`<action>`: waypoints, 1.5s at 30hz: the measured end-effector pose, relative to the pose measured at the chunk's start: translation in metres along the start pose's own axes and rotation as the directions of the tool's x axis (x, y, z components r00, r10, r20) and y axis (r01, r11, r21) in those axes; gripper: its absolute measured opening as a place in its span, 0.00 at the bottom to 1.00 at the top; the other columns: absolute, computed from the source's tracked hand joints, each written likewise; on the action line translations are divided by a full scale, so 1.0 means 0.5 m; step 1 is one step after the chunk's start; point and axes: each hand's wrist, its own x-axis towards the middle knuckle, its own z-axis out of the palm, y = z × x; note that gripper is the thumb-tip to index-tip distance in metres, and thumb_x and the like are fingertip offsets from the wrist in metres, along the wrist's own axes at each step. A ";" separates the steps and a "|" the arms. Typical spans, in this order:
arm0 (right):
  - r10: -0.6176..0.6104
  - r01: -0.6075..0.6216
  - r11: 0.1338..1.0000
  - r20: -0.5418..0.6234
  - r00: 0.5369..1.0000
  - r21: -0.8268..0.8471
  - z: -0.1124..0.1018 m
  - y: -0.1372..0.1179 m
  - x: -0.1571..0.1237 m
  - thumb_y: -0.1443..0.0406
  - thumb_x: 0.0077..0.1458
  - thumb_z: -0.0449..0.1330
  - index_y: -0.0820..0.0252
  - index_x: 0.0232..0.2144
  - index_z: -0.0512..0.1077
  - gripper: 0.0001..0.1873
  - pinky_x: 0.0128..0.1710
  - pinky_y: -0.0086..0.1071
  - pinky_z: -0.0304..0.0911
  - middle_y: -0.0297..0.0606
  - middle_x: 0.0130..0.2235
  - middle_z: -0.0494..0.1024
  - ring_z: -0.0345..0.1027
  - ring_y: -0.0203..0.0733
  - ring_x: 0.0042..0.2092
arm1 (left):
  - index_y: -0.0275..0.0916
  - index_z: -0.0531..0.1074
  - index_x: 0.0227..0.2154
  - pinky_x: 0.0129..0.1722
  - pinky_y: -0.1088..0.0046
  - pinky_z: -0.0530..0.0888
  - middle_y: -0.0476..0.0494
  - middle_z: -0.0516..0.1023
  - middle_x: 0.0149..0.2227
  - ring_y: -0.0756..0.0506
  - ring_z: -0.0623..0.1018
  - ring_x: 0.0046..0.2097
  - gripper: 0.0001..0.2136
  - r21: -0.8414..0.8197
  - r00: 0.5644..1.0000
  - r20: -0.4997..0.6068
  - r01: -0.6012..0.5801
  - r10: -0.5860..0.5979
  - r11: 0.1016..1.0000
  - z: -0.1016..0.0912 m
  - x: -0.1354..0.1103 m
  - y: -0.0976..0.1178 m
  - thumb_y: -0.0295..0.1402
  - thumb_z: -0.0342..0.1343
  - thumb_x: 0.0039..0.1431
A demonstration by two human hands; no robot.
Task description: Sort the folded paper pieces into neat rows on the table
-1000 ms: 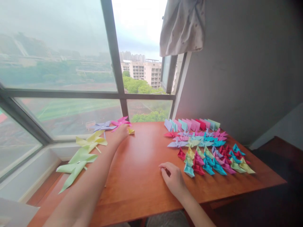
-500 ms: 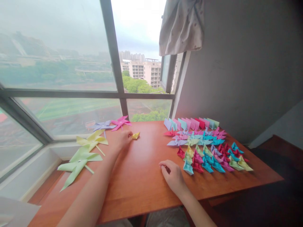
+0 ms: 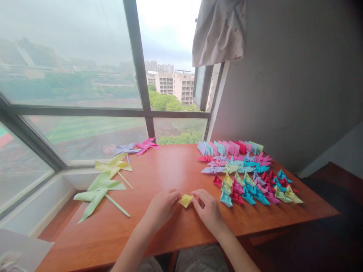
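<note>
My left hand (image 3: 162, 207) pinches a small folded yellow paper piece (image 3: 186, 200) just above the wooden table (image 3: 167, 170), near its front edge. My right hand (image 3: 208, 210) sits right beside it, with curled fingertips touching the paper's right side. Just right of my right hand lies a spread of several folded paper pieces (image 3: 249, 185) in pink, blue, red, green and purple.
Paper pinwheels on sticks lie along the table's left side: a large green pinwheel (image 3: 98, 190), a yellow pinwheel (image 3: 113, 165), a purple pinwheel (image 3: 126, 149) and a pink pinwheel (image 3: 146, 145). A big window (image 3: 85, 75) runs behind. A grey wall stands to the right.
My left hand has carried the yellow paper piece from the far left by the pinwheels back to the front middle. It now meets my right hand, which stayed nearly in place.
</note>
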 end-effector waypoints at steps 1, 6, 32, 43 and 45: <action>-0.012 0.012 1.000 0.020 1.000 -0.007 0.000 0.000 -0.001 0.65 0.61 0.53 0.58 0.39 0.75 0.10 0.37 0.32 0.68 0.39 0.37 0.78 0.71 0.40 0.35 | 0.41 0.75 0.33 0.35 0.74 0.69 0.44 0.78 0.35 0.46 0.77 0.36 0.11 -0.009 1.000 -0.005 0.009 -0.009 1.000 0.006 -0.006 0.001 0.25 0.47 0.60; -0.042 0.043 0.999 0.025 0.999 -0.013 0.000 -0.001 -0.003 0.64 0.61 0.54 0.58 0.35 0.76 0.10 0.33 0.30 0.67 0.38 0.34 0.78 0.71 0.38 0.32 | 0.41 0.70 0.51 0.39 0.70 0.73 0.42 0.79 0.40 0.46 0.78 0.36 0.16 -0.203 0.978 -0.162 0.096 -0.131 0.974 0.042 -0.028 -0.009 0.29 0.47 0.61; 0.269 -0.678 0.674 -0.757 0.595 -0.293 -0.660 0.413 -0.202 0.55 0.46 0.59 0.56 0.30 0.76 0.13 0.29 0.43 0.61 0.51 0.28 0.79 0.73 0.55 0.29 | 0.43 0.76 0.36 0.38 0.71 0.73 0.43 0.79 0.35 0.44 0.78 0.37 0.09 -0.187 0.990 -0.130 0.034 -0.059 0.982 0.036 -0.029 -0.006 0.34 0.50 0.62; 0.254 -0.635 0.672 -0.687 0.680 -0.380 -0.648 0.486 -0.207 0.54 0.43 0.56 0.58 0.25 0.76 0.16 0.24 0.38 0.58 0.50 0.26 0.79 0.69 0.47 0.24 | 0.42 0.75 0.38 0.38 0.71 0.73 0.44 0.78 0.35 0.44 0.78 0.37 0.09 -0.179 0.992 -0.114 0.039 -0.060 0.983 0.042 -0.029 -0.017 0.33 0.49 0.62; 0.248 -0.627 0.678 -0.684 0.686 -0.383 -0.646 0.499 -0.208 0.52 0.44 0.55 0.60 0.26 0.76 0.18 0.25 0.38 0.59 0.48 0.27 0.79 0.71 0.49 0.25 | 0.41 0.75 0.38 0.38 0.71 0.72 0.44 0.78 0.35 0.44 0.78 0.37 0.09 -0.174 0.992 -0.109 0.041 -0.061 0.984 0.042 -0.029 -0.018 0.33 0.49 0.63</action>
